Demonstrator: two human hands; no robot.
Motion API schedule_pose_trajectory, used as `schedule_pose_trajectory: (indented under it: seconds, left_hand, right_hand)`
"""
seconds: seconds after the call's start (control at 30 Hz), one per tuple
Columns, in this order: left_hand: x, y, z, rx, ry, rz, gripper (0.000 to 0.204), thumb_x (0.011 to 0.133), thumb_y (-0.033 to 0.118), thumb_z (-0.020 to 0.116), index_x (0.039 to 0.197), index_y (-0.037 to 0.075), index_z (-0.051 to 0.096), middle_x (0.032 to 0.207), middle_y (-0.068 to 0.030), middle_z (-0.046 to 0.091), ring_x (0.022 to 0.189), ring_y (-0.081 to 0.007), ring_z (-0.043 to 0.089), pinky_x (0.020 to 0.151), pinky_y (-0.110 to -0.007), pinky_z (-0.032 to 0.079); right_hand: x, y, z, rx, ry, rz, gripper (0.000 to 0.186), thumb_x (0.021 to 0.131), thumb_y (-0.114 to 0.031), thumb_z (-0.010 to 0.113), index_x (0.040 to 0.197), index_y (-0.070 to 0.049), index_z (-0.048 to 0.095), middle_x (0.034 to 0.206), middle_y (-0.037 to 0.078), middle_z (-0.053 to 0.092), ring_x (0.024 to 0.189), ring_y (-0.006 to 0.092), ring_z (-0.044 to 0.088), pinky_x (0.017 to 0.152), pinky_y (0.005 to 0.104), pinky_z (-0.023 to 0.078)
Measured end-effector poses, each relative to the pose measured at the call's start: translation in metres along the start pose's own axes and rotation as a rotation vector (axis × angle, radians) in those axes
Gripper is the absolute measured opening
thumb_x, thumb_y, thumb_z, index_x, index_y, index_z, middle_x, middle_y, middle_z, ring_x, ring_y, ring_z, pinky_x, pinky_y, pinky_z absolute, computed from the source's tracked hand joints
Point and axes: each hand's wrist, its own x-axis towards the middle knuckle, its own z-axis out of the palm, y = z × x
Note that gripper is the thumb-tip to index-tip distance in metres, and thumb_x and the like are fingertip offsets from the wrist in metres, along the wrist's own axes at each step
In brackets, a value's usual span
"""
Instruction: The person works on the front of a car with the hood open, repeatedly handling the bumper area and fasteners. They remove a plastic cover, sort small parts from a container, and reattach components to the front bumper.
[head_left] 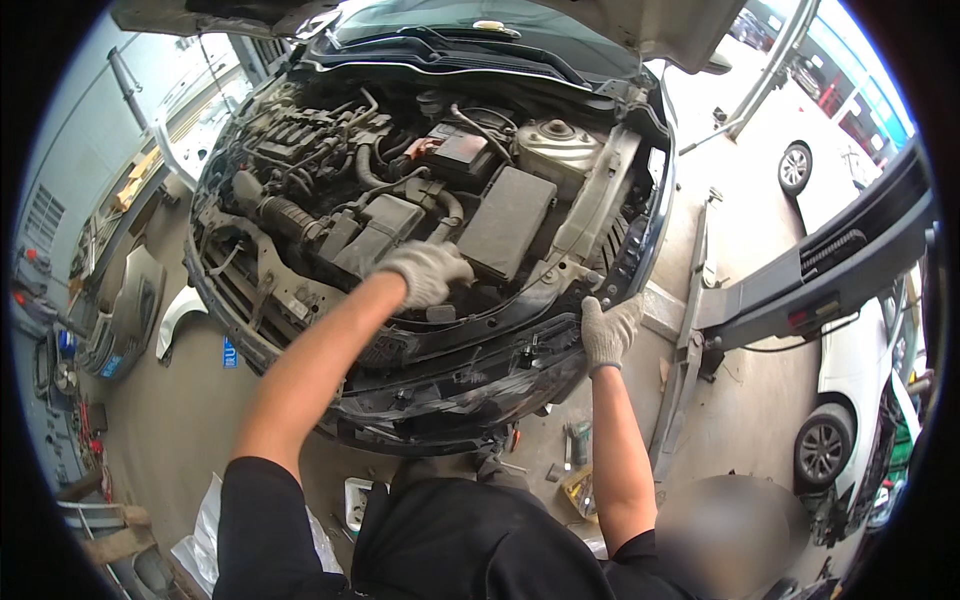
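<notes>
A car with its hood up stands before me, its engine bay (430,190) exposed. My left hand (428,272), in a pale knitted glove, is over the front of the bay, beside a long black box lid (508,222). Its fingers are curled, and whatever may be in them is hidden. At the car's front right corner, my gloved right hand (612,330) grips the edge of the dark front-end trim (535,345), thumb up and fingers toward the outer side. Behind the box lid sits a battery (460,150) with an orange-red terminal cover.
A grey lift arm (780,300) reaches in from the right, near my right hand. White cars (840,390) stand beyond it. Tools and a white tray (358,503) lie on the floor by my feet. A detached bumper (130,310) rests at left. Someone's blurred head (730,535) is lower right.
</notes>
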Motion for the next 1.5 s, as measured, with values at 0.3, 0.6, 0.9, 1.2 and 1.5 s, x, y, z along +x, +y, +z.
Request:
schedule_pose_trajectory:
  seconds: [0.3,0.6,0.9,1.2,1.5]
  left_hand:
    - [-0.044,-0.036,0.064,0.053,0.499,0.158,0.02,0.083,0.01,0.063,0.094,0.015,0.079,0.113,-0.0089,0.068,0.107,-0.0312,0.062,0.094,-0.046,0.049]
    - [-0.187,-0.012,0.171,-0.26,0.831,-0.22,0.042,0.078,0.018,0.073,0.116,0.003,0.062,0.11,-0.0131,0.064,0.104,-0.035,0.059,0.096,-0.051,0.045]
    - [-0.165,-0.032,0.131,-0.12,0.171,-0.447,0.048,0.09,0.052,0.067,0.1,0.005,0.069,0.089,-0.0187,0.074,0.085,-0.0371,0.073,0.075,-0.05,0.056]
    - [-0.146,-0.066,0.123,-0.096,0.014,-0.127,0.053,0.089,0.055,0.066,0.073,0.005,0.071,0.073,-0.0201,0.071,0.077,-0.0396,0.072,0.072,-0.049,0.055]
    - [-0.144,-0.074,0.148,-0.103,0.247,-0.008,0.048,0.082,0.05,0.074,0.062,0.007,0.066,0.063,-0.0178,0.066,0.062,-0.0383,0.067,0.063,-0.049,0.052]
  right_hand:
    - [0.007,0.009,0.007,0.035,0.074,-0.023,0.103,0.075,-0.037,0.079,0.152,0.009,0.028,0.151,0.034,0.04,0.143,0.0457,0.038,0.12,0.0453,0.033]
    - [0.002,0.006,0.001,-0.05,0.127,-0.044,0.101,0.077,-0.044,0.073,0.15,0.012,0.032,0.147,0.033,0.045,0.14,0.0432,0.043,0.117,0.0414,0.035]
    - [0.001,-0.006,-0.001,0.015,0.035,-0.01,0.105,0.076,-0.041,0.075,0.153,0.013,0.026,0.154,0.035,0.037,0.146,0.0428,0.035,0.121,0.0398,0.03]
    - [-0.017,-0.024,-0.002,-0.014,0.076,0.089,0.082,0.078,-0.051,0.076,0.129,0.01,0.053,0.12,0.031,0.062,0.117,0.0435,0.058,0.104,0.0446,0.044]
    - [-0.014,-0.012,0.007,-0.094,0.144,0.142,0.072,0.081,-0.047,0.073,0.124,0.007,0.056,0.116,0.027,0.065,0.11,0.0408,0.063,0.097,0.0441,0.048]
